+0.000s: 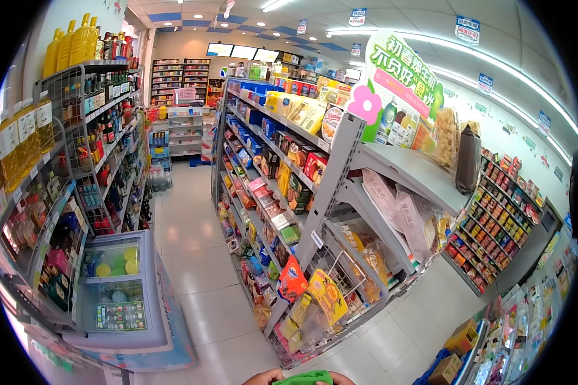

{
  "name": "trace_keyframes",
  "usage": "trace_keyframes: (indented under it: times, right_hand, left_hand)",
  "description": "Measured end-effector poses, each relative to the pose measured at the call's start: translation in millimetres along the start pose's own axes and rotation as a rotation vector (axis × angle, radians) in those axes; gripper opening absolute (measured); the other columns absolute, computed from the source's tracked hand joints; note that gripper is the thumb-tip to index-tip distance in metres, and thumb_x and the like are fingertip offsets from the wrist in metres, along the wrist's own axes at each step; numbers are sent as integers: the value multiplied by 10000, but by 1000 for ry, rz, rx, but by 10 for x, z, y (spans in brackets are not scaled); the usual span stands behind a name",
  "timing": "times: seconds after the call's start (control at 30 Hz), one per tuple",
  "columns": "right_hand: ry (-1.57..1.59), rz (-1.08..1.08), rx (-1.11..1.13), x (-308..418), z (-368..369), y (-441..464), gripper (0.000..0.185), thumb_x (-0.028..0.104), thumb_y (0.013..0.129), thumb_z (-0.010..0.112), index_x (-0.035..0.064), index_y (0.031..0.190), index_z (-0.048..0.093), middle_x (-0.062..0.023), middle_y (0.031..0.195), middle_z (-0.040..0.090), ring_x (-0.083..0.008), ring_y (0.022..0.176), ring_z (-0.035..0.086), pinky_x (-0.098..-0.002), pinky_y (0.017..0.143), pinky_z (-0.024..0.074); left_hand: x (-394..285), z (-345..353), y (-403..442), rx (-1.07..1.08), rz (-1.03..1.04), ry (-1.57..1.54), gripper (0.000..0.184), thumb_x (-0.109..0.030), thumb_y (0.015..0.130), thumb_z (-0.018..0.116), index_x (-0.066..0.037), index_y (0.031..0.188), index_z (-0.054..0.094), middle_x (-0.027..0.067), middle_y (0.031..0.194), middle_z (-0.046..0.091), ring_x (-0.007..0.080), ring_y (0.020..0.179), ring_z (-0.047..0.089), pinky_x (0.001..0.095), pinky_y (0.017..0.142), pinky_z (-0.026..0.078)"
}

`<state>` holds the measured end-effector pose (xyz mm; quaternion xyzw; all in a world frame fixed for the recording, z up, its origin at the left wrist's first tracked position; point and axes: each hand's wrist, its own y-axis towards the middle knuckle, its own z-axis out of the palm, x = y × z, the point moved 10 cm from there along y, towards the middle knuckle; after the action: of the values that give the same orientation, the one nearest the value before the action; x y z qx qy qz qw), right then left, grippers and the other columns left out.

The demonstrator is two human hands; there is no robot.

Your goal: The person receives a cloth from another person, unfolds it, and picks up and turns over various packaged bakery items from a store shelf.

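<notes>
At the bottom edge of the head view, a piece of green cloth (307, 377) is stretched between my two hands. My left hand (264, 377) grips its left end, and my right hand (340, 379) has hold of the right end. Only the upper parts of both hands show; the rest is cut off by the frame. Just beyond them is the end of a shelf unit, where a wire basket (352, 282) and hanging yellow snack packets (327, 296) are mounted.
A chest freezer (149, 282) stands left of the aisle floor (189, 240). Bottle racks (99, 122) line the left wall. The grey shelf unit (327, 192) full of packaged goods runs away from me. Cardboard boxes (446, 369) sit low at right.
</notes>
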<state>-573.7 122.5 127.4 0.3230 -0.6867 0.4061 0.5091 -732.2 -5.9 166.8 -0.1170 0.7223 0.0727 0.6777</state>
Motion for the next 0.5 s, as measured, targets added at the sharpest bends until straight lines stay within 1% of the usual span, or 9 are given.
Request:
trace_keyframes:
  times: [0.1,0.2,0.23,0.3,0.33,0.37,0.4,0.47,0.5]
  right_hand:
    - [-53,-8,77,216,177,1,390,226,936,678,25,1258,591,-50,1099,650,-124,999,583,-296,856,497]
    - [-290,-82,58,387,191,-53,365,205,932,668,16,1236,595,-131,1153,641,-198,1038,616,-331,877,505]
    - [-347,-103,-28,567,163,-119,358,191,924,669,12,1226,597,-161,1174,626,-240,1050,618,-353,883,505]
    - [-456,-141,-193,904,143,-334,346,164,906,673,5,1205,601,-221,1217,596,-323,1073,621,-397,896,506]
    - [-503,-242,-167,953,175,-402,348,155,893,681,-1,1193,600,-234,1223,582,-359,1075,608,-415,898,502]
    - [-546,-351,-122,969,199,-452,350,146,879,688,-7,1182,599,-247,1228,568,-394,1077,596,-433,901,499]
    - [-580,-467,-58,1013,247,-483,353,136,865,695,-13,1170,597,-260,1233,555,-430,1079,583,-451,904,496]
    - [-631,-434,33,980,237,-526,363,120,838,709,-16,1155,595,-251,1193,563,-433,1057,578,-450,895,495]
    - [-662,-411,60,958,215,-582,369,112,824,715,-17,1148,594,-246,1172,568,-434,1045,576,-449,890,495]
  left_hand:
    - [136,-60,-153,16,4,38,264,-192,859,783,-74,882,548,-13,765,532,80,732,474,272,647,444]
    - [162,-81,-200,-10,-55,19,243,-179,862,770,-63,899,560,-12,769,536,86,734,487,276,660,454]
    - [118,-83,-206,-30,-88,15,235,-176,863,765,-60,905,565,-11,771,537,87,736,493,277,664,458]
    - [-208,-101,-186,-55,-46,19,205,-159,868,750,-53,940,589,-3,793,556,88,751,506,271,677,463]
    - [-316,-88,-190,-81,-30,19,193,-150,870,742,-50,957,601,2,804,565,89,759,513,268,683,466]
    - [-165,12,-108,-62,48,-34,178,-116,867,720,-44,999,624,22,835,589,93,780,533,271,697,473]
    - [-240,64,-79,-57,112,7,206,-102,864,696,-34,1047,629,55,855,621,121,774,570,295,710,489]
    - [-506,198,-73,3,197,194,227,-135,883,660,-32,1084,635,96,903,663,181,816,644,343,750,512]
    - [-430,337,-75,78,190,237,305,-187,925,627,-59,1199,585,100,973,666,198,883,644,345,791,512]
